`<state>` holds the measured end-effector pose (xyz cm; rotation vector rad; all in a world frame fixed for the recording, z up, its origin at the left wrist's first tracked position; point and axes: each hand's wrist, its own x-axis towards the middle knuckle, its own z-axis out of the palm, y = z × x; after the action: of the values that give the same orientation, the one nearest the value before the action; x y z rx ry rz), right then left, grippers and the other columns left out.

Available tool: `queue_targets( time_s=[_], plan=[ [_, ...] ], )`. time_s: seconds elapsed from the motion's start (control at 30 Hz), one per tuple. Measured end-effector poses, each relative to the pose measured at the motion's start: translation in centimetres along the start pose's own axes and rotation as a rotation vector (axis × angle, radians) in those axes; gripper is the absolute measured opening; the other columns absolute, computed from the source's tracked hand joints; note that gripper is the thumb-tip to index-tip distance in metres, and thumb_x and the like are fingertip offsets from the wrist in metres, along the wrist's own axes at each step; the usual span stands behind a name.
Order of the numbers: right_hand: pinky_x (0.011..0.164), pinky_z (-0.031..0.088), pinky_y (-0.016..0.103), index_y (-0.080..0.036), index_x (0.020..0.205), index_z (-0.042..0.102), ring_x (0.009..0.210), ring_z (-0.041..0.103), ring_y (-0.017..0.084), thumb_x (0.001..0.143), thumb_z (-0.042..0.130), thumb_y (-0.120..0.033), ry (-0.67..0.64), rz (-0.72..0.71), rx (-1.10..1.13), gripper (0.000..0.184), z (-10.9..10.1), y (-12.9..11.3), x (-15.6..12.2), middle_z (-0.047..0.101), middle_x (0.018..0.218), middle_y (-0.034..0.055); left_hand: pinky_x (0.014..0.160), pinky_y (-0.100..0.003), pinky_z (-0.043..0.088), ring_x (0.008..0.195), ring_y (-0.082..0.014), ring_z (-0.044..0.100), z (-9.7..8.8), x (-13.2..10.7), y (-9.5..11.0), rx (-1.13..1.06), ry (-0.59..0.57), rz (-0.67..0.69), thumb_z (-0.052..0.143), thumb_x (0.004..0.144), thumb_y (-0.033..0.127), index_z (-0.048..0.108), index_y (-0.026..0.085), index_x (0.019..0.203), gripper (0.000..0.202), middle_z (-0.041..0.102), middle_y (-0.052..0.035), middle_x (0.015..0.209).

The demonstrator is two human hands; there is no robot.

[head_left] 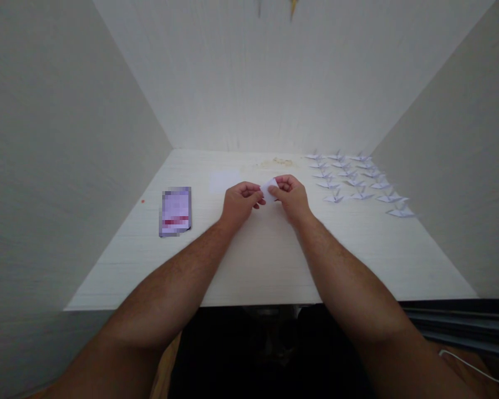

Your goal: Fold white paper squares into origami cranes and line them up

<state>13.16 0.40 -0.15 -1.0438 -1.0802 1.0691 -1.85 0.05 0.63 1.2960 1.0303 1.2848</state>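
A small folded piece of white paper (268, 192) is held up between my two hands, above the middle of the white table. My left hand (242, 203) pinches its left edge between thumb and fingers. On the other side, my right hand (291, 197) grips the paper with the thumb lying across its front face. Pale flat paper (222, 182) lies on the table just beyond my left hand. To the right stand several folded white paper cranes (355, 182) in loose rows.
A blurred purple-and-white rectangular item (176, 211) lies on the left of the table (258, 266). Close to the left edge is a small red spot (142, 201). Light brown marks (280, 162) show near the back wall. Walls enclose the table on three sides.
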Motion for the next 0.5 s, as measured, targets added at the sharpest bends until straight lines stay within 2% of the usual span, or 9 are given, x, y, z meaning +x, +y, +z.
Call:
queue_targets(
  time_s=[0.5],
  plan=[
    [0.062, 0.049, 0.029, -0.022, 0.086, 0.057, 0.062, 0.059, 0.012, 0.064, 0.075, -0.031, 0.002, -0.047, -0.051, 0.031, 0.09, 0.13, -0.06, 0.065, 0.07, -0.0042, 0.049, -0.023, 0.049, 0.054, -0.0151, 0.068, 0.03, -0.01, -0.15, 0.021, -0.028, -0.017, 0.075, 0.068, 0.025, 0.063, 0.014, 0.078, 0.019, 0.069, -0.0027, 0.059]
  ],
)
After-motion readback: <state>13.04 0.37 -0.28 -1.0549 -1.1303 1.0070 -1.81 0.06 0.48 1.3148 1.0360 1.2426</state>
